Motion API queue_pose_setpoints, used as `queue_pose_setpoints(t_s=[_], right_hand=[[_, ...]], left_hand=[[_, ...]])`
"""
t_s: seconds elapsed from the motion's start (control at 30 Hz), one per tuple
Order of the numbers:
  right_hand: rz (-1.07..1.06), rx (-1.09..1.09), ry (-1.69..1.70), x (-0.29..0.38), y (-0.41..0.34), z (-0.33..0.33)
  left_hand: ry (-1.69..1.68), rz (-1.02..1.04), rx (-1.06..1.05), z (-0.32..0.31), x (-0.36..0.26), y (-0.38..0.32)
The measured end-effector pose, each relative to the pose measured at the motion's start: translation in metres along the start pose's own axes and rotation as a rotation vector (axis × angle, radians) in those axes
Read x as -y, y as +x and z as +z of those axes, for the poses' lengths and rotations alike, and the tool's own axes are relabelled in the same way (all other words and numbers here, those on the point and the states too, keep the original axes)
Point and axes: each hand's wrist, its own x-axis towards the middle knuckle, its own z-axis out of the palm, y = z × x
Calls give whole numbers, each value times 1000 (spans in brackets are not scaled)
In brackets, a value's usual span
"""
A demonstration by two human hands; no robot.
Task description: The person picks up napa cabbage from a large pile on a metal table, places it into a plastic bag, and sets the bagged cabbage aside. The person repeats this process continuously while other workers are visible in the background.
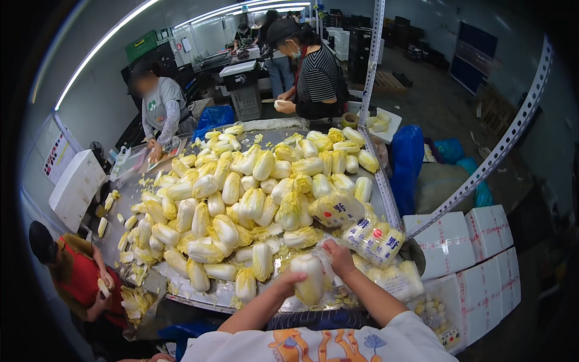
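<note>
A pale baby napa cabbage (310,281) stands nearly upright at the table's near edge, with my left hand (287,283) wrapped around its left side. At its upper right, my right hand (340,258) pinches a crumpled clear plastic bag (323,257). Whether the bag covers any of the cabbage is hard to tell. Beyond my hands, a large heap of trimmed yellow-white napa cabbages (226,190) covers much of the metal table (201,296). Just right of my right hand lie printed plastic packs of cabbages (374,240), stacked against each other.
White taped foam boxes (486,289) are stacked at the right. A perforated metal post (372,68) rises at the table's right edge. Co-workers stand around the table: one in a striped shirt (316,72), one in grey (165,99), one in red (81,271). Loose leaves litter the tabletop.
</note>
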Motion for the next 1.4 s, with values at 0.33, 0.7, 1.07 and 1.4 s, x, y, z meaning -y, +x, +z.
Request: queue_pose_setpoints(t_s=[0.33,0.7,1.07,1.4], right_hand=[[477,-104,1335,47,18,-26],[518,67,501,2,-51,-54],[483,-177,545,-27,-88,-78],[324,-1238,1126,-48,-145,-281]], left_hand=[[-739,57,-349,-73,19,-2],[-403,12,-303,-90,-126,166],[-402,171,-870,-156,-191,346],[786,104,-343,-80,-71,185]])
